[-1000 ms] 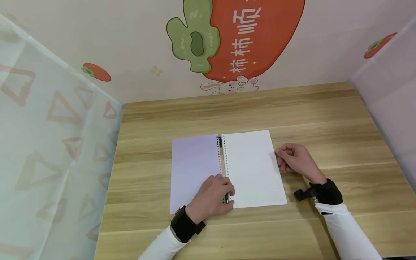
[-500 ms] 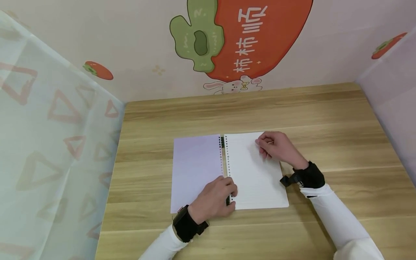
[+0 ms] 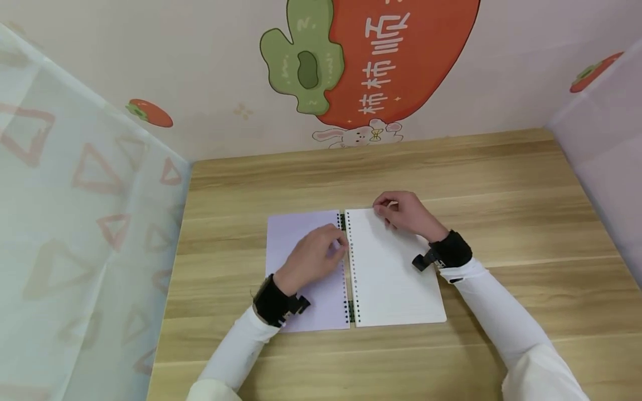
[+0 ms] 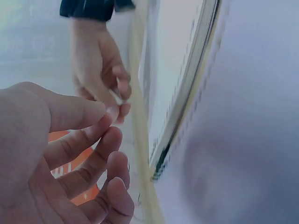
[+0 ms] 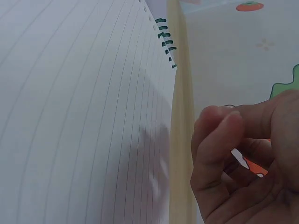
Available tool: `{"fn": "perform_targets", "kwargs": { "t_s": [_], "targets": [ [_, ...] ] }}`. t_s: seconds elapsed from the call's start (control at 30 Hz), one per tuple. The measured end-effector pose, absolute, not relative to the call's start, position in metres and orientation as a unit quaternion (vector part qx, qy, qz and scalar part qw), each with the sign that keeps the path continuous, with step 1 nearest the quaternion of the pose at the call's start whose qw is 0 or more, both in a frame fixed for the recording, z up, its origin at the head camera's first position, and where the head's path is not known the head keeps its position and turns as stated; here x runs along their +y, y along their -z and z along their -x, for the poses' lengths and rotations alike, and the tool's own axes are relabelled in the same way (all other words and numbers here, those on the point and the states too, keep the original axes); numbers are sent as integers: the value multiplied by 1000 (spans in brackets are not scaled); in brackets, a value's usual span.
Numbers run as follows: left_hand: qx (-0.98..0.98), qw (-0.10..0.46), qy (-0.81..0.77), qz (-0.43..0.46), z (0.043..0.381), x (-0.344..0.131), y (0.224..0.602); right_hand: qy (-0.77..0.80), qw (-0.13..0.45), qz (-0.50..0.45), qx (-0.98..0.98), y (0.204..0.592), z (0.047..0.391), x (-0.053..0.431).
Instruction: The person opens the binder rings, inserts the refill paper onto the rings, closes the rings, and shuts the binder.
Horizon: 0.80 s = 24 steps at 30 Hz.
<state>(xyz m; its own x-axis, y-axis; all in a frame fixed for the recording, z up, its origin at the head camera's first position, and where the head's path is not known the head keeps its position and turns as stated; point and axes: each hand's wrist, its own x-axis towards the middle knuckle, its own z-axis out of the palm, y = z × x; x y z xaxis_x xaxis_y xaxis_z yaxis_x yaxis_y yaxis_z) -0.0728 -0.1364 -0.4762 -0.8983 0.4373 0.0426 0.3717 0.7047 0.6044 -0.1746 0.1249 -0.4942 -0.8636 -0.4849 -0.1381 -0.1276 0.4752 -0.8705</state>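
A spiral notebook lies spread on the table. Its left side is a plain lilac sheet (image 3: 296, 228) and its right side a white lined page (image 3: 396, 284). Dark green rings (image 3: 351, 312) show at the top and bottom of the spine. My left hand (image 3: 313, 253) hovers over the lilac sheet beside the spine, thumb tip meeting a fingertip, the other fingers loosely bent. At the top edge of the white page is my right hand (image 3: 403, 213), fingers loosely curled, thumb near the index finger. Nothing shows between the fingers of the right hand (image 5: 247, 158) up close.
The wooden table (image 3: 230, 184) runs back to a wall with a large printed persimmon (image 3: 401, 61). Light panels stand at the left and right. Black wrist straps with small cameras sit on both wrists.
My right hand has moved left and away from me, from the page's right edge to its top edge. My left hand has lifted off the lower spine and moved up along it.
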Motion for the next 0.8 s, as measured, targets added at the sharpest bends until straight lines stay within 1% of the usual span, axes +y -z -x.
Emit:
{"fn": "perform_targets", "kwargs": {
  "t_s": [0.23,0.4,0.6,0.8],
  "targets": [
    [931,65,-320,-162,112,-149,482,451,174,197,853,499,182,103],
    [933,72,-329,-125,133,-149,493,418,149,223,868,503,186,86],
    [936,83,-323,-111,147,-147,503,393,121,260,873,508,187,69],
    [937,93,-319,-103,150,-144,505,378,110,270,879,511,185,61]
  ]
}}
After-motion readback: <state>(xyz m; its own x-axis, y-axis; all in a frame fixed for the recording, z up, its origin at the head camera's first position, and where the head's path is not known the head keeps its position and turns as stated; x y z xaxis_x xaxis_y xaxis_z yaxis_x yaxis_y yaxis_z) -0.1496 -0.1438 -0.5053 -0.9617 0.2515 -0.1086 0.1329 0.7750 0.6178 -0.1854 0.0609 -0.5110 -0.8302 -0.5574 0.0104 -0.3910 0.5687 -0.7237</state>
